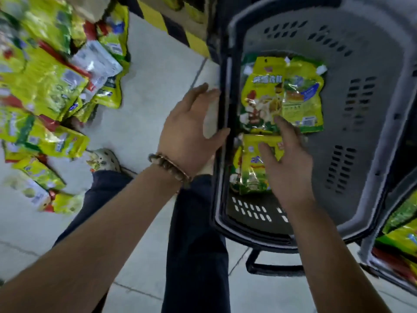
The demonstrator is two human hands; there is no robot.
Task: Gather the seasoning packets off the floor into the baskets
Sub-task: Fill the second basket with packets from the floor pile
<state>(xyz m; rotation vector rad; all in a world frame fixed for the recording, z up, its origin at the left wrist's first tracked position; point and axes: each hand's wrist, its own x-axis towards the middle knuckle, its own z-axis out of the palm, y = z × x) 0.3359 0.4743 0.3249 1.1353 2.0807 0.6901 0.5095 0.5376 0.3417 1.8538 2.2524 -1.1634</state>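
Note:
A grey plastic basket (pixel 352 154) stands on the floor at the right, with yellow-green seasoning packets lying flat on its bottom: two side by side at the far end (pixel 282 93) and one nearer (pixel 252 168). My right hand (pixel 286 163) hovers over the nearer packet inside the basket, fingers spread and straight, holding nothing. My left hand (pixel 194 132), with a bead bracelet at the wrist, is open beside the basket's left rim, thumb near the rim. A big heap of yellow packets (pixel 45 86) lies on the floor at the left.
A second basket (pixel 401 240) holding packets shows at the lower right edge. My dark-trousered legs and a light shoe (pixel 106 159) are on the tiled floor between heap and basket. A yellow-black striped edge (pixel 171 26) runs along the back.

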